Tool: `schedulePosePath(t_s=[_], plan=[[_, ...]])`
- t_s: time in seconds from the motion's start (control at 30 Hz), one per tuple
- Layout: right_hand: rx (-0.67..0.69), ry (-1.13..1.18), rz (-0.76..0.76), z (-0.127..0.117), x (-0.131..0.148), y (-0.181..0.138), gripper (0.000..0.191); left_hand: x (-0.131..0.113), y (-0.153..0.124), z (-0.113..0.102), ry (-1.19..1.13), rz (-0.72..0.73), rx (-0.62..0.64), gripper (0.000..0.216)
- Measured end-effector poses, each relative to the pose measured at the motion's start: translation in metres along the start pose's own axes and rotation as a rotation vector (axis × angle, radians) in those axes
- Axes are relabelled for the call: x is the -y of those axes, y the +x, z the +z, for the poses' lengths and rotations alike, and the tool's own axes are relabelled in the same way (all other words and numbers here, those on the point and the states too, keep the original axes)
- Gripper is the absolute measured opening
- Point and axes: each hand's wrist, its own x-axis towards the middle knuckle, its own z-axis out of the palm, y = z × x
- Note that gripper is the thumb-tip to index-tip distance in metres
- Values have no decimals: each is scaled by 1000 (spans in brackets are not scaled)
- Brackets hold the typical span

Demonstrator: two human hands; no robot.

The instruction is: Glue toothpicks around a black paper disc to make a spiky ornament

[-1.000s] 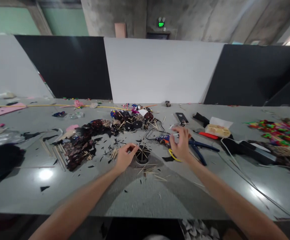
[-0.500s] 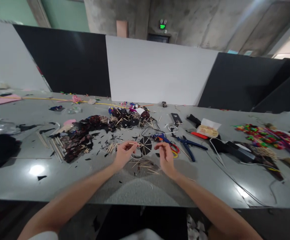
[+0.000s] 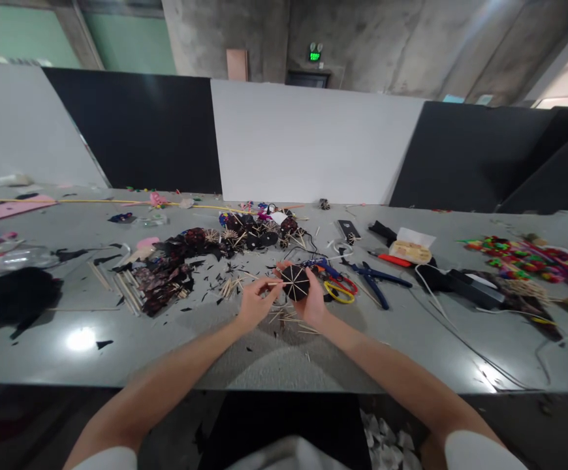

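A round black disc (image 3: 296, 282) with thin pale sticks radiating across it like spokes is held up above the table. My left hand (image 3: 256, 304) pinches a stick at the disc's left side, fingertips together. Around the disc's right edge and underside, my right hand (image 3: 315, 304) is wrapped, its fingers partly hidden behind the disc. Below both hands lie loose wooden sticks (image 3: 284, 318). More short sticks (image 3: 231, 285) are heaped left of my left hand. Scissors with a yellow handle (image 3: 340, 292) lie just right of my right hand.
Blue pliers (image 3: 376, 281) and a phone (image 3: 348, 230) lie to the right. Beyond my hands stretches a pile of similar black spoked pieces (image 3: 259, 238). Dark fabric scraps (image 3: 161, 282) are at left, a white cable (image 3: 453, 339) at right. A white partition (image 3: 318, 143) closes the back.
My right hand has moved left and closed around the disc, from which it was apart before. My left hand still pinches the stick. The view has shifted slightly.
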Motion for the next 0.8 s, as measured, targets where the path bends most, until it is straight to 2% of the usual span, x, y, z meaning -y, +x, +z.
schedulePosePath(t_s=[0.23,0.4,0.5,0.63,0.8], plan=[[5,28,-2,-12,-8,-14,45,2,-2,0,164,115,79,22],[6,48,2,-8,-13,-14,48,6,-1,-3,228,155,108,19],[28,56,-28,-5,-13,-15,49,8,0,-5,271,244,112,17],[21,139,-40,-4,-14,-13,43,13,2,-6,327,406,94,14],[-9,228,-45,-6,-12,-4,35,14,11,-4,349,436,109,14]])
